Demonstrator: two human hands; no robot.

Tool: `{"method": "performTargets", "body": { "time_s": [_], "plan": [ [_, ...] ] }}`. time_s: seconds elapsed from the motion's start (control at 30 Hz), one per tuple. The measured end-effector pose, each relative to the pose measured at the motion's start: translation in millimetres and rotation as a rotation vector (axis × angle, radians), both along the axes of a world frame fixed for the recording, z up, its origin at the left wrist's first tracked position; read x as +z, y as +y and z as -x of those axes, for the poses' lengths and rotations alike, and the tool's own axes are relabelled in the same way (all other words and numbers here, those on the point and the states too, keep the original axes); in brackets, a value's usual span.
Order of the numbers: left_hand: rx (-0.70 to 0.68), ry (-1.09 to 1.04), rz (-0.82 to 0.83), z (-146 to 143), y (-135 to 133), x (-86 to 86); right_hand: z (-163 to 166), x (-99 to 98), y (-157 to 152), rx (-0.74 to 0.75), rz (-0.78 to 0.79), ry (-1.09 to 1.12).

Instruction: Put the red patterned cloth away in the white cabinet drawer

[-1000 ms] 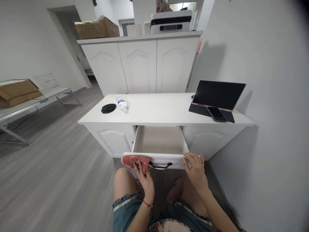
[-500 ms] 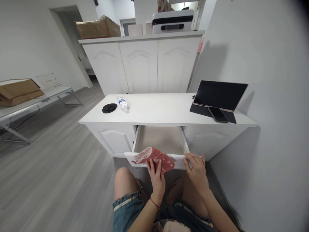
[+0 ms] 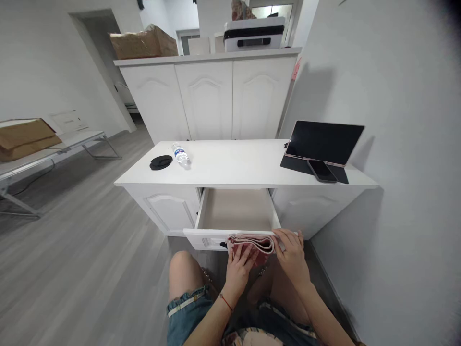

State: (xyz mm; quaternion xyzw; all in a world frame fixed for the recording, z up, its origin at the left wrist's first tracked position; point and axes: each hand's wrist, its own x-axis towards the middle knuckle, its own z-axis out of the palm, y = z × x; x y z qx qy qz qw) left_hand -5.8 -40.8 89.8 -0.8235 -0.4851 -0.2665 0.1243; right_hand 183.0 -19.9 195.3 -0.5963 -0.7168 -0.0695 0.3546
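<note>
A folded pinkish-red towel [image 3: 256, 242] is against the outer face of the drawer front [image 3: 203, 240], right of its middle, covering all but the left end of the black handle [image 3: 224, 245]. The left hand [image 3: 238, 271] has it, fingers slightly parted and laid flat over the near side; the thumb's place cannot be made out. The right hand [image 3: 292, 257] is half curled at the right end of the drawer front, holding the top edge; whether its forefinger meets the towel's right end is unclear. The towel looks light, soft and thick in its layers, hard to damage and unlikely to slip, though its loose folds could fan apart; it is best taken across the whole stack, thumb opposite fingers, near the rounded fold. The pulled-out drawer [image 3: 237, 209] looks rigid and is best steadied by that edge. On the white desktop [image 3: 230, 163], the clear plastic bottle [image 3: 180, 154] at far left bears a blue-and-white label, its lettering too small to read. The tablet [image 3: 324, 142] and smartphone [image 3: 322, 171] at right have dark screens and no legible branding.
</note>
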Motion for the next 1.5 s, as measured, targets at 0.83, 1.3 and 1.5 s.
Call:
{"method": "performTargets", "body": {
  "time_s": [0.83,1.3,1.5],
  "plan": [
    [0.152,-0.233,0.106,94,1,-6.5,26,-17.0,7,0.013,-0.178,0.027],
    [0.257,-0.645,0.279,110,6,-32.1,75,-74.4,4,0.348,0.011,-0.026],
    [0.167,-0.898,0.521,86,8,-58.8,79,-75.3,25,0.318,-0.046,0.122]
  ]
}}
